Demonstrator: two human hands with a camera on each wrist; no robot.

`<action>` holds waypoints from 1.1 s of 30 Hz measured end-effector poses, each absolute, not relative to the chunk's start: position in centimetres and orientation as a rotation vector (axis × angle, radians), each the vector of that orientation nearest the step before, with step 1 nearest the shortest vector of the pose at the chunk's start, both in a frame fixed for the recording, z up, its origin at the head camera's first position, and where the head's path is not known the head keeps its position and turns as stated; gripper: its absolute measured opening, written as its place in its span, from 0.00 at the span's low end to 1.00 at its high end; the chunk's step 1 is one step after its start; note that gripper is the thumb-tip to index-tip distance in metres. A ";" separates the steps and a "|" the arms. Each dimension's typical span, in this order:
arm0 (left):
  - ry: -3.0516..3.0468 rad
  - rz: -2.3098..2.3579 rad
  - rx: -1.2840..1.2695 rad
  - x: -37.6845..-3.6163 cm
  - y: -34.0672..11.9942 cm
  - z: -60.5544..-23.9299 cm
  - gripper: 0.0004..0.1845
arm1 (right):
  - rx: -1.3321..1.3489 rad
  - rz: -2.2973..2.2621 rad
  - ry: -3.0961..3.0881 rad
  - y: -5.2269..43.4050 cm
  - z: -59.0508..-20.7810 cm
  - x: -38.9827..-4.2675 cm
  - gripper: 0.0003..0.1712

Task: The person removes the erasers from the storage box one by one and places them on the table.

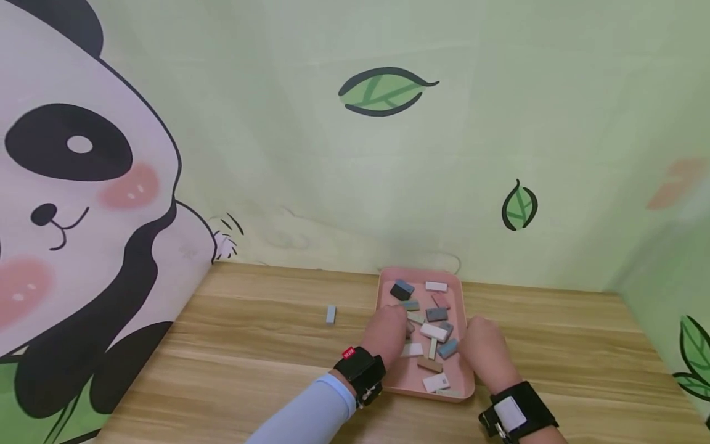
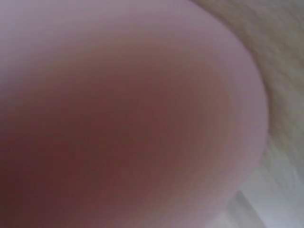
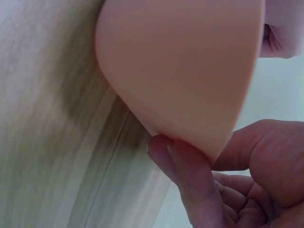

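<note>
A pink tray holds several small rectangular blocks in white, grey, blue, brown and pink, such as a white block near its middle. My left hand reaches over the tray's left side among the blocks, its fingers bent and mostly hidden; I cannot tell what they hold. In the left wrist view the blurred tray wall fills most of the picture. Along the right side, my right hand pinches the tray's edge, with fingertips on its outer wall in the right wrist view.
A single light blue block lies on the wooden table left of the tray. Close behind the tray rises a pale green cloth backdrop printed with a panda and leaves. The backdrop continues along the right side.
</note>
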State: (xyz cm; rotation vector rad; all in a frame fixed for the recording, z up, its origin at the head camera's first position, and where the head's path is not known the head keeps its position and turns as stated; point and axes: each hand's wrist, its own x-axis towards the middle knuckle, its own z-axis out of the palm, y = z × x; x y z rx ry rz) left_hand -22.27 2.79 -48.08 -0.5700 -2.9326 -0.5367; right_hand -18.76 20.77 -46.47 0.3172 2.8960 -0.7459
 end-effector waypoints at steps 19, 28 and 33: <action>-2.917 -0.732 -0.564 -21.8 0.4 -46.6 0.04 | 0.289 -0.732 2.893 20.4 -45.7 -18.2 0.07; -2.751 -1.011 -0.356 -22.2 -2.3 -43.9 0.13 | 0.254 -0.703 2.924 20.4 -45.9 -18.2 0.06; -2.646 -1.057 -0.280 -23.1 -4.8 -43.3 0.15 | 0.222 -0.698 2.949 20.6 -46.2 -18.3 0.06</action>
